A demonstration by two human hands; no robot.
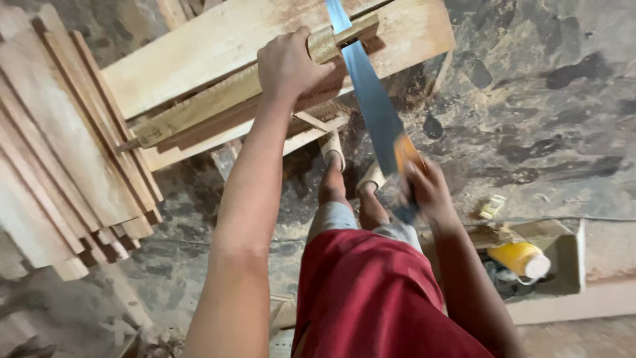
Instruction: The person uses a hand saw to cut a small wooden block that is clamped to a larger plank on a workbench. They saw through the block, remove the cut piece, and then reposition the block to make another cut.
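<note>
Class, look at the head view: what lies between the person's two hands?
The blue saw blade runs between the left hand, pressing the wooden strip, and the right hand, gripping the handle.

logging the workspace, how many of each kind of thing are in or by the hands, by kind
hand saw: 1
wooden strip being cut: 1
wide plank beneath it: 1
stack of boards on the left: 1
yellow bottle: 1
hands, left hand and right hand: 2
total: 7

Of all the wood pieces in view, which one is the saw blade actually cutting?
The narrow strip pinned under the left hand, atop the wide board; the stacked planks lie untouched.
</note>
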